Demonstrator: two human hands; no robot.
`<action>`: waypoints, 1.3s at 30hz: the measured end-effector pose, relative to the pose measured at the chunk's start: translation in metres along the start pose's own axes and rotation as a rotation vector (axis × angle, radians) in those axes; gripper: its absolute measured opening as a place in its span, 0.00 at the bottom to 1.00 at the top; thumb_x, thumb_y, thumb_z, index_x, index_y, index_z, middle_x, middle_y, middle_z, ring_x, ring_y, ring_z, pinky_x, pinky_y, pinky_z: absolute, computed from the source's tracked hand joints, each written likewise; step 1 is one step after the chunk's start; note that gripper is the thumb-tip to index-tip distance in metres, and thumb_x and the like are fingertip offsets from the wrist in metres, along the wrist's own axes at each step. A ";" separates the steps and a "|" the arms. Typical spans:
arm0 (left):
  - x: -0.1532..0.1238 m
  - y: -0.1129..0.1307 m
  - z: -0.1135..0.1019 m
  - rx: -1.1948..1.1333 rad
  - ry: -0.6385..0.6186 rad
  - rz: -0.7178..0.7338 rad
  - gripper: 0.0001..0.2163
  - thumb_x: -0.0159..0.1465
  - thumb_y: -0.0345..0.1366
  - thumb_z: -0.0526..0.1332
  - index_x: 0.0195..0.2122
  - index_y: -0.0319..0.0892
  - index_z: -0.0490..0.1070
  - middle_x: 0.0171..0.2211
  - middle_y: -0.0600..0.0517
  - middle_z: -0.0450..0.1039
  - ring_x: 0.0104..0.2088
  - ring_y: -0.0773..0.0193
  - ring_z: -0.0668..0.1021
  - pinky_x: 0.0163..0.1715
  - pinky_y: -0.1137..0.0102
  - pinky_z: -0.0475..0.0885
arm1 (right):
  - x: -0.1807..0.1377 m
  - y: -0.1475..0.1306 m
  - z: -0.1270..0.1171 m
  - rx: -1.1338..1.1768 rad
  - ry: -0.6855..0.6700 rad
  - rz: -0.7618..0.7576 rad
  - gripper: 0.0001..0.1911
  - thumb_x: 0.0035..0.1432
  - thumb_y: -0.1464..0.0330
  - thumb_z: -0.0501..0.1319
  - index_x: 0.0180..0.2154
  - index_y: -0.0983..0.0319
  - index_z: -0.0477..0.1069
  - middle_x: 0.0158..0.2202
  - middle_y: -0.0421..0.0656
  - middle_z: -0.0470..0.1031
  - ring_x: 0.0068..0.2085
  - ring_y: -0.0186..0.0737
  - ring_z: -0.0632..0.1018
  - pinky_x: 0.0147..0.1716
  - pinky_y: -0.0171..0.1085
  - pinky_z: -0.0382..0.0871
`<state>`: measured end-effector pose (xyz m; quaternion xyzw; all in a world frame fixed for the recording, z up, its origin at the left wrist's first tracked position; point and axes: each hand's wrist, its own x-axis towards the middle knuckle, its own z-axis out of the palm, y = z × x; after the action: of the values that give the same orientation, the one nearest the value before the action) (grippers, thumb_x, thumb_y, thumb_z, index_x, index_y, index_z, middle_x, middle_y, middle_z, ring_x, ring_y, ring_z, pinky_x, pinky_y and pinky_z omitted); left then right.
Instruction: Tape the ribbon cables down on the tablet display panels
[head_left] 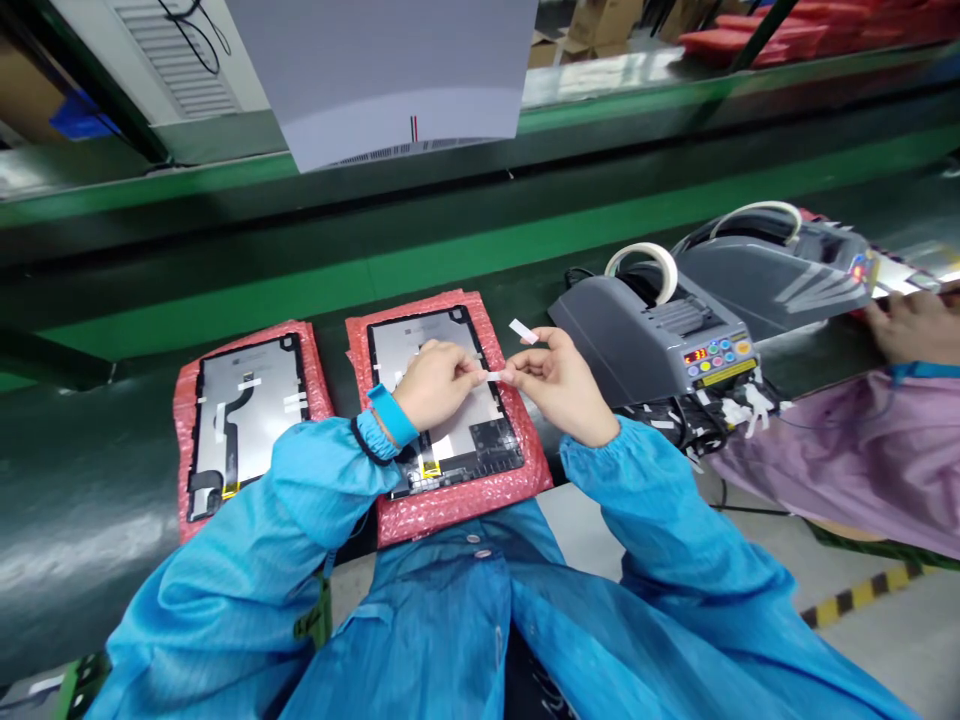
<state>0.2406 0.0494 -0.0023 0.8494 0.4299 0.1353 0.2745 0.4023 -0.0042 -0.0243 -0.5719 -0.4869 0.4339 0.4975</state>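
Observation:
Between the fingertips of both my hands a short strip of white tape (495, 376) is stretched. My left hand (440, 384), with a blue band at the wrist, pinches its left end. My right hand (562, 385) pinches the other end, and a second piece of white tape (523, 331) sticks up from its fingers. Both hands are over a tablet screen panel (474, 445), its silvery back up. Pink bubble wrap (457, 508) lies under the panel. To the left, another screen panel (259, 425) rests on its own pink wrap, with several white tape pieces on it.
A grey tape dispenser (630, 330) with a lit display stands to the right, a second dispenser (780, 265) behind it. A co-worker's hand (919, 325) is at the far right. A white sheet (390, 80) hangs above the green bench ledge.

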 end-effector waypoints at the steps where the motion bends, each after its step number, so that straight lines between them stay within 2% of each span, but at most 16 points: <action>1: 0.000 0.000 0.001 0.051 0.002 -0.044 0.08 0.61 0.36 0.60 0.25 0.41 0.69 0.30 0.50 0.72 0.38 0.58 0.71 0.42 0.62 0.65 | 0.004 0.002 0.001 -0.038 0.003 0.019 0.24 0.43 0.68 0.66 0.38 0.57 0.52 0.23 0.32 0.72 0.25 0.34 0.74 0.29 0.36 0.67; 4: 0.001 0.001 0.003 0.172 -0.029 -0.106 0.10 0.62 0.38 0.58 0.26 0.40 0.70 0.34 0.47 0.73 0.42 0.53 0.71 0.42 0.59 0.65 | 0.014 0.005 0.002 -0.167 0.001 0.080 0.23 0.43 0.72 0.64 0.38 0.58 0.53 0.21 0.32 0.71 0.25 0.36 0.74 0.29 0.36 0.66; 8: 0.003 0.004 0.003 0.242 -0.083 -0.111 0.11 0.63 0.38 0.56 0.26 0.40 0.72 0.36 0.45 0.73 0.45 0.52 0.70 0.44 0.59 0.65 | 0.018 0.005 0.002 -0.267 -0.033 0.116 0.23 0.43 0.74 0.63 0.38 0.58 0.53 0.20 0.32 0.71 0.25 0.38 0.75 0.28 0.36 0.67; 20: 0.005 0.004 0.009 0.223 -0.114 -0.101 0.12 0.63 0.38 0.54 0.25 0.40 0.71 0.35 0.44 0.72 0.45 0.49 0.68 0.44 0.55 0.64 | 0.020 0.004 -0.001 -0.312 -0.076 0.103 0.23 0.42 0.76 0.63 0.37 0.57 0.52 0.19 0.32 0.71 0.24 0.36 0.75 0.26 0.35 0.65; 23: 0.005 0.003 0.011 0.211 -0.093 -0.090 0.12 0.61 0.37 0.56 0.22 0.40 0.68 0.33 0.44 0.71 0.45 0.48 0.68 0.44 0.54 0.64 | 0.022 0.008 -0.002 -0.261 -0.112 0.128 0.24 0.40 0.75 0.65 0.36 0.58 0.53 0.19 0.30 0.69 0.23 0.34 0.72 0.26 0.34 0.63; 26: 0.004 0.001 0.013 0.205 -0.051 -0.094 0.12 0.59 0.38 0.59 0.19 0.41 0.65 0.31 0.43 0.69 0.44 0.47 0.67 0.44 0.53 0.64 | 0.025 0.019 -0.004 -0.114 -0.089 0.182 0.29 0.35 0.72 0.69 0.36 0.57 0.54 0.19 0.26 0.62 0.21 0.30 0.67 0.24 0.32 0.61; 28: 0.004 -0.001 0.012 0.205 -0.029 -0.112 0.11 0.57 0.39 0.61 0.21 0.41 0.65 0.32 0.44 0.69 0.44 0.47 0.67 0.44 0.53 0.63 | 0.025 0.027 -0.006 0.017 -0.085 0.247 0.33 0.30 0.68 0.72 0.36 0.57 0.53 0.20 0.25 0.59 0.21 0.29 0.66 0.24 0.32 0.61; 30: 0.005 -0.004 0.008 0.203 0.003 -0.134 0.07 0.56 0.37 0.62 0.25 0.41 0.66 0.33 0.45 0.69 0.43 0.48 0.67 0.44 0.54 0.63 | 0.024 0.032 -0.008 0.120 -0.110 0.294 0.34 0.30 0.64 0.72 0.37 0.57 0.53 0.21 0.27 0.60 0.23 0.30 0.67 0.26 0.33 0.63; 32: 0.007 -0.008 0.003 0.172 0.038 -0.148 0.04 0.57 0.35 0.61 0.30 0.42 0.68 0.34 0.47 0.70 0.42 0.51 0.68 0.44 0.56 0.62 | 0.022 0.030 -0.011 0.136 -0.120 0.259 0.30 0.35 0.59 0.71 0.36 0.57 0.56 0.23 0.30 0.63 0.26 0.32 0.68 0.29 0.35 0.64; 34: 0.009 -0.011 -0.004 0.108 0.058 -0.121 0.03 0.60 0.35 0.59 0.33 0.42 0.69 0.32 0.49 0.70 0.40 0.55 0.69 0.44 0.59 0.62 | 0.018 0.023 -0.014 0.064 -0.133 0.147 0.23 0.43 0.55 0.66 0.35 0.59 0.60 0.26 0.34 0.65 0.29 0.33 0.69 0.32 0.35 0.64; 37: 0.011 -0.011 -0.011 0.015 0.064 -0.001 0.07 0.63 0.39 0.56 0.35 0.42 0.70 0.32 0.51 0.70 0.39 0.59 0.69 0.45 0.62 0.62 | 0.013 0.006 -0.015 -0.131 -0.221 -0.018 0.16 0.51 0.55 0.60 0.32 0.60 0.64 0.29 0.38 0.67 0.33 0.35 0.68 0.35 0.37 0.63; 39: 0.011 -0.009 -0.013 -0.007 0.051 0.058 0.09 0.63 0.41 0.57 0.33 0.42 0.71 0.33 0.52 0.71 0.40 0.59 0.69 0.46 0.62 0.61 | 0.011 -0.003 -0.014 -0.245 -0.278 -0.072 0.14 0.54 0.56 0.58 0.31 0.60 0.65 0.29 0.39 0.68 0.33 0.36 0.68 0.36 0.37 0.63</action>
<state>0.2351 0.0673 0.0027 0.8569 0.4116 0.1662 0.2622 0.4168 0.0044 -0.0196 -0.5450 -0.6204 0.4283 0.3670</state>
